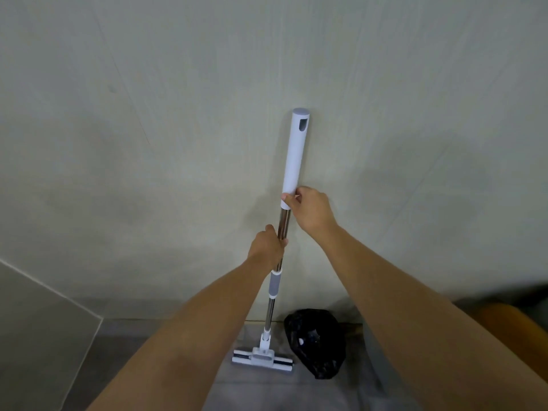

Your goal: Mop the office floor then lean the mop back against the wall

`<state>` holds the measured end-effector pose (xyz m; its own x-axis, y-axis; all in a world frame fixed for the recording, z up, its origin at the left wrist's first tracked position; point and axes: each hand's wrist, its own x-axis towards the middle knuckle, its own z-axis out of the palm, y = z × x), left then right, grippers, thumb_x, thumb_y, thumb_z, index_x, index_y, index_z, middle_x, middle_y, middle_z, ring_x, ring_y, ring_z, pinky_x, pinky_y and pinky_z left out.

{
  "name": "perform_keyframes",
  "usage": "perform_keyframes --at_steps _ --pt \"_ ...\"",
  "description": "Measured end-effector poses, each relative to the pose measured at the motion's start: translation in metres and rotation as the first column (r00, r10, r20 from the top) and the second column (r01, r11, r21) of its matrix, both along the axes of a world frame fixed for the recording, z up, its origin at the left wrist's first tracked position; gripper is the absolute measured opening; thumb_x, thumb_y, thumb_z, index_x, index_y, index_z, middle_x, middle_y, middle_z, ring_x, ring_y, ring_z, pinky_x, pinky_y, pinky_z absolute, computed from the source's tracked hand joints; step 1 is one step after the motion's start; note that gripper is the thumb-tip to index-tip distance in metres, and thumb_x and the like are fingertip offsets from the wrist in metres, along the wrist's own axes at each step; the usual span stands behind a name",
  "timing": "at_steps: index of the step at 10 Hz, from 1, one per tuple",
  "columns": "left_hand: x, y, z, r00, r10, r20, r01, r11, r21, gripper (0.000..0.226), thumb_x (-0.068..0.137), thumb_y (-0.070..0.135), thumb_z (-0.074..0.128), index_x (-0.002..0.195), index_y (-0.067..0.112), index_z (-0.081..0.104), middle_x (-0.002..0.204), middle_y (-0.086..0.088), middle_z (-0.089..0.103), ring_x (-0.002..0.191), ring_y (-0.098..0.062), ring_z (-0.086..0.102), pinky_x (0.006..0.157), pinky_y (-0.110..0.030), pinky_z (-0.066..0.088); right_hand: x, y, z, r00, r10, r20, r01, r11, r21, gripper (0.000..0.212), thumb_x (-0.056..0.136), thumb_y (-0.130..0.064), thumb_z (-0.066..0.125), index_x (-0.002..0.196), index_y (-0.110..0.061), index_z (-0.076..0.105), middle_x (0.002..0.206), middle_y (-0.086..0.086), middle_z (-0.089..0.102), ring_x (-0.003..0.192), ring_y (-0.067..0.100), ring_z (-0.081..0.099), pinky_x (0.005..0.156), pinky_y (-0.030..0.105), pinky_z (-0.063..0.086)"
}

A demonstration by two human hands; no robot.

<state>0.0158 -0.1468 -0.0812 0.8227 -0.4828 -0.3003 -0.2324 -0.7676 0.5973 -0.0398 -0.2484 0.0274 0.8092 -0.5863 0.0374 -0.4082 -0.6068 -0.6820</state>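
Mop with white plastic upper grip, chrome metal pole and flat white head (293, 155) stands close to upright at frame centre, running from 6 o'clock up toward 12 o'clock, tilted slightly to 1 o'clock at the top. Capped top end looks set against the pale grey-green plaster wall (148, 114), real contact hard to confirm from this angle. White flat mop head with dark strips (262, 357) sits flat on the grey floor (267, 390) at 6 o'clock, just out from the wall base. Grey rubber collar (274, 284) on the pole sits between head and hands. Left hand (268, 247) closed around the chrome section, fingers wrapped round the pole, forearm coming in from 7 o'clock. Right hand (311, 210) at 1 o'clock of the left hand, gripping the bottom end of the white grip sleeve, thumb across the front, fingers curled behind it, forearm coming in from 5 o'clock. Both hands on the mop, apart from each other with bare chrome showing between them. Crumpled black plastic bag (320, 348) on the floor at 3 o'clock of the mop head, just beside it, up near the wall base. Blurred orange-brown object (516, 318) at frame edge, 4 o'clock, cannot tell what it is. Lighter wall panel (38, 321) at 8 o'clock meets the main wall at a corner
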Motion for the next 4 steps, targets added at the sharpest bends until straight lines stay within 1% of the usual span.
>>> perform_keyframes --at_steps 1,2,3,4 --pt "-0.004 0.006 0.011 0.999 -0.030 0.031 0.031 0.999 -0.019 0.049 0.099 0.041 0.057 0.129 0.005 0.046 0.116 -0.016 0.061 0.100 -0.033 0.064 0.081 -0.039 0.053 -0.016 0.000 0.001 0.999 -0.050 -0.004 0.050 0.999 0.022 0.035 0.101 -0.037 0.059 0.106 -0.003 0.067 0.086 0.006 0.067 0.068 0.013 0.060 0.054 0.012 0.037" --pt "-0.009 0.011 0.027 0.998 -0.056 0.025 0.058 0.996 -0.067 0.053 0.098 0.044 0.056 0.134 0.006 0.045 0.115 -0.014 0.063 0.099 -0.029 0.063 0.083 -0.037 0.053 -0.034 0.004 0.012 0.996 -0.080 -0.040 0.082 0.995 0.051 0.054 0.101 -0.043 0.056 0.140 -0.005 0.056 0.117 0.011 0.070 0.112 0.026 0.063 0.087 0.023 0.042" --pt "-0.018 0.009 0.046 0.994 -0.094 0.048 0.100 0.986 -0.137 0.051 0.099 0.044 0.056 0.130 0.004 0.047 0.115 -0.014 0.063 0.097 -0.027 0.061 0.077 -0.031 0.047 -0.049 0.003 0.019 0.993 -0.120 -0.005 0.120 0.990 0.080 0.059 0.102 -0.046 0.054 0.148 -0.009 0.048 0.131 0.012 0.064 0.125 0.027 0.057 0.105 0.030 0.039" --pt "-0.032 0.008 0.066 0.993 -0.097 0.072 0.110 0.974 -0.196 0.051 0.099 0.045 0.056 0.128 0.004 0.049 0.117 -0.014 0.063 0.102 -0.029 0.062 0.074 -0.028 0.041 -0.074 0.005 0.032 0.984 -0.177 0.000 0.176 0.979 0.104 0.056 0.102 -0.047 0.052 0.147 -0.013 0.050 0.133 0.011 0.063 0.127 0.026 0.056 0.105 0.028 0.038"
